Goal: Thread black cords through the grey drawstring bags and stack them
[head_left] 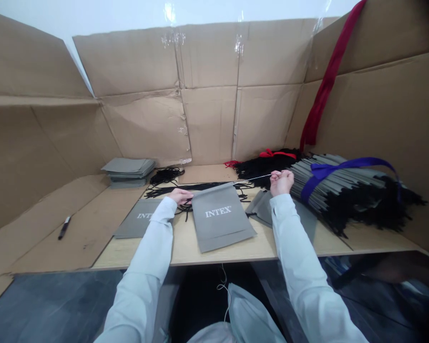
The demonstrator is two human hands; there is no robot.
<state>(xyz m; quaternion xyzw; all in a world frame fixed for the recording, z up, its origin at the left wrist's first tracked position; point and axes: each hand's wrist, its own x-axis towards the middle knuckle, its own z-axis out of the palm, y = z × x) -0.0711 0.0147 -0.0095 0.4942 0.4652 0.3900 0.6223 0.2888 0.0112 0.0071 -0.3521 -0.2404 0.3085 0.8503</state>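
Note:
A grey bag printed INTEX (221, 228) hangs at a slant over the front of the table. My left hand (181, 196) pinches its upper left corner, with black cords (186, 208) bunched just below the fingers. Out of the bag's top right corner runs a thin, pale, needle-like rod (252, 179). My right hand (281, 182) is closed on the far end of this rod, up and to the right of the bag. Whether a cord is hooked on the rod inside the hem is hidden.
Another grey INTEX bag (132, 219) lies left, below a stack of grey bags (128, 170). Loose black cords (200, 188) cross the table. Right are more bags (262, 209), a ribbon-tied bag bundle (343, 178) and black cord bundle (257, 166). A marker (64, 227) lies left; cardboard walls (207, 119) enclose everything.

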